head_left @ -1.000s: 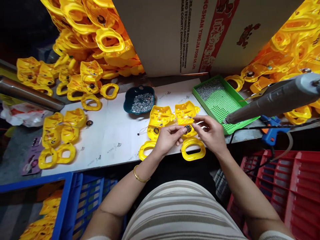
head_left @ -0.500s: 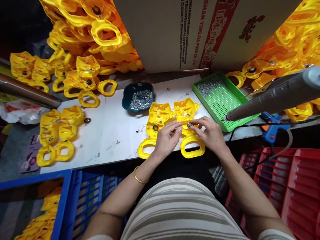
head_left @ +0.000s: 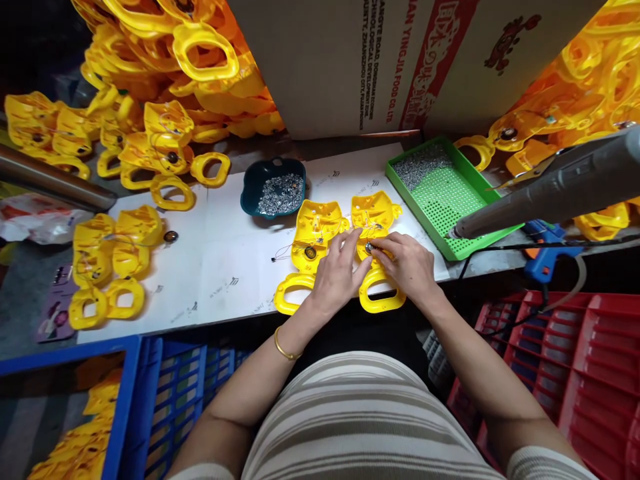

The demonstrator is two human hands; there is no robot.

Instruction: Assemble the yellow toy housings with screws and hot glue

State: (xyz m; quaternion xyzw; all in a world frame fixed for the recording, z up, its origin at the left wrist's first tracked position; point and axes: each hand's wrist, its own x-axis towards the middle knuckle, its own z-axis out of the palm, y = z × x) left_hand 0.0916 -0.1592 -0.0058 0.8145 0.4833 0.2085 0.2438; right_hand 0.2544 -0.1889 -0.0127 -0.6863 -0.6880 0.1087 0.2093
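Two yellow plastic shell halves lie open side by side, the left shell [head_left: 317,223] with a round speaker [head_left: 311,253] and thin wires, the right shell [head_left: 373,208] with wires across it. My right hand [head_left: 411,267] pinches a small round metallic part [head_left: 369,247] over the lower part of the right shell. My left hand [head_left: 340,272] is between the two shells, fingers apart, its fingertips close to the wires; it holds nothing that I can make out. Each shell has a ring handle at its near end, the right handle [head_left: 383,295] just below my right hand.
Behind are a dark green bowl of screws [head_left: 249,193], a green tray [head_left: 467,195] and a large carton [head_left: 345,80]. A grey tool [head_left: 530,190] reaches in from the right. More yellow shells [head_left: 135,230] sit left, beside a loose speaker [head_left: 171,236].
My right hand has moved left and slightly down with the round part, into the right shell. My left hand has opened its fingers and shifted slightly right.
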